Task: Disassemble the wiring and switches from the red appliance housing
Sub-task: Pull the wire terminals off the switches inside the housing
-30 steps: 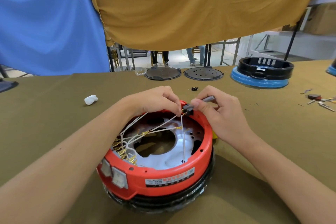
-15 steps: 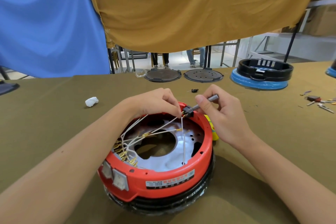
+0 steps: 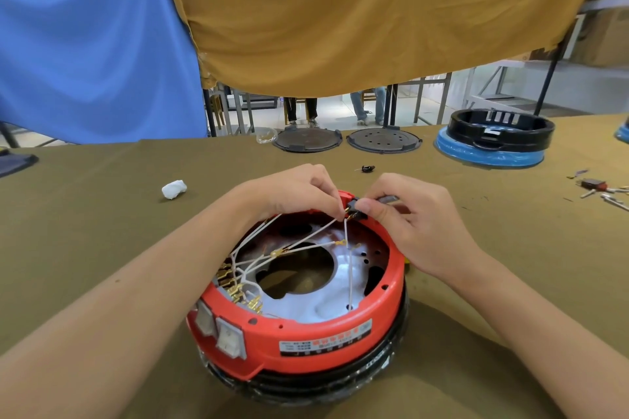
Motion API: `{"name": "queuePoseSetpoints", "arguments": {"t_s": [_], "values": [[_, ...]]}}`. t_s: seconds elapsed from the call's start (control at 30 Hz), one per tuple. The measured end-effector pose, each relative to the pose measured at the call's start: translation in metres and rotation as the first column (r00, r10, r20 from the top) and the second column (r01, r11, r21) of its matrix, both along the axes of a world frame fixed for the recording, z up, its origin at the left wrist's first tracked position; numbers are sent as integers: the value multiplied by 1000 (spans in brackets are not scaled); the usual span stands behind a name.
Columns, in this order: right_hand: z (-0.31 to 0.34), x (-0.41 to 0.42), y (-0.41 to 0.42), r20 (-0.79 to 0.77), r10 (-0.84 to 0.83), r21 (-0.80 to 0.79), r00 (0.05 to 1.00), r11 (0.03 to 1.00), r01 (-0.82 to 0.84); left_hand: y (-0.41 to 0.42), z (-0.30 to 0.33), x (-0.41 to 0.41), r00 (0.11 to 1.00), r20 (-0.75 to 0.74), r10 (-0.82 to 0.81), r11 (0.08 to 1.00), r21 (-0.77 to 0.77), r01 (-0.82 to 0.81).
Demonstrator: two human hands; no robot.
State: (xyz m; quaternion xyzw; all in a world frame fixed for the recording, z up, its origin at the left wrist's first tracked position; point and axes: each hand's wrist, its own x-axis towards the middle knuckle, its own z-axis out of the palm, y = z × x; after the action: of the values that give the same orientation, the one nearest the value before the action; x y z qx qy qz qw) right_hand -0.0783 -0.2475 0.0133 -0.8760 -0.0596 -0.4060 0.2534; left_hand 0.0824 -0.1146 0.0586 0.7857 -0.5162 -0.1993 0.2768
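Red housing [image 3: 306,337] sat upside down on the olive worktop [image 3: 102,214], centre-near, stacked on a black plastic-wrapped base [image 3: 340,381]. A label [image 3: 325,338] on its front wall carried red and black bands with print too small to read; white lettering on the black base rim was also illegible. Two white rocker switches [image 3: 221,330] sat in the front-left wall. White wires [image 3: 306,241] with brass terminals crossed the open interior, bunched at the left behind the switches. At the far rim, left hand [image 3: 292,190] pinched wire ends with curled fingertips, touching a small black connector [image 3: 355,209]. Right hand [image 3: 408,214] clamped its thumb and fingers on that connector and held a grey tool shaft [image 3: 388,199]; the tool's tip was hidden. Both grips met right over the housing's far edge. Elsewhere on the worktop: white crumpled wad [image 3: 174,189] at left, small black part [image 3: 368,168] just beyond the hands, two dark round plates [image 3: 343,139], a black ring on a blue base [image 3: 493,143], loose terminals [image 3: 602,190] far right. Blue and mustard cloths hung behind.
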Motion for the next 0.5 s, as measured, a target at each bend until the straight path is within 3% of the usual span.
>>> {"name": "queuePoseSetpoints", "arguments": {"t_s": [0.33, 0.5], "values": [[-1, 2, 2, 13, 23, 349, 1000, 937, -26, 1, -1, 1, 1000, -8, 4, 1000, 23, -4], [-2, 1, 5, 36, 1, 209, 999, 978, -8, 0, -1, 1, 1000, -12, 14, 999, 30, -14]]}}
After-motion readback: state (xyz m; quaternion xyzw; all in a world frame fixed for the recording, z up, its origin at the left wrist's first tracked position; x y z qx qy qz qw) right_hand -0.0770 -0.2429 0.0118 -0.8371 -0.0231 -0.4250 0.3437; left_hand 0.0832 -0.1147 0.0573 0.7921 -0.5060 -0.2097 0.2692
